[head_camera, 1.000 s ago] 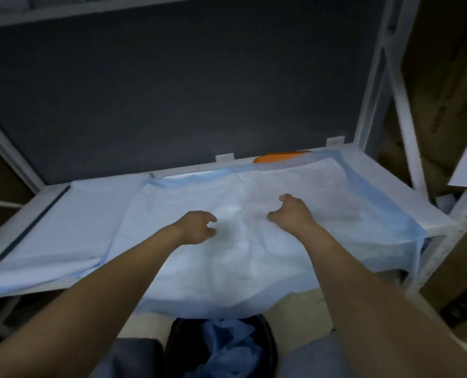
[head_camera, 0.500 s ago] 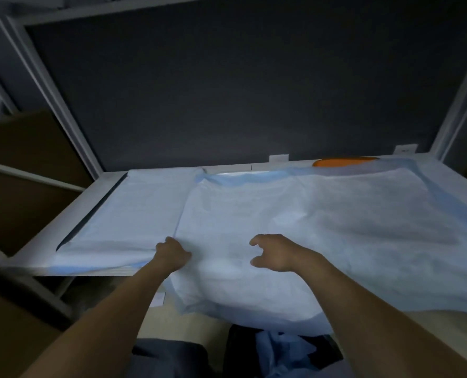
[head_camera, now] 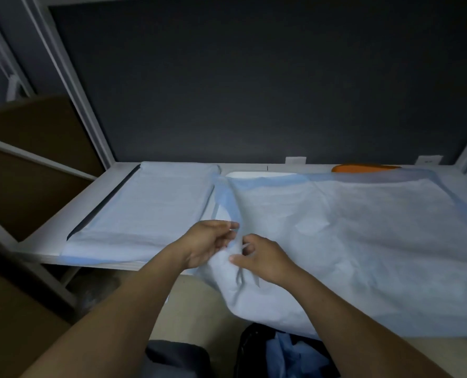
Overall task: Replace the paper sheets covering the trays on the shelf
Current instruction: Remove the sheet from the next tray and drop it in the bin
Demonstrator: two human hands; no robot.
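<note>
Left hand (head_camera: 207,241) and right hand (head_camera: 263,259) pinch the sheet (head_camera: 349,227) edge between them; laying it, next probably tugging flat.

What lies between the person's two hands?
In the head view, a raised fold of the large paper sheet separates the left hand and right hand.

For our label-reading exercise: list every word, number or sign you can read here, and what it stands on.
No text can be read.
Middle white tab at the back of the shelf: nothing legible.
Right white tab: faint marks, too small to read.
Large paper sheet: no print shows.
</note>
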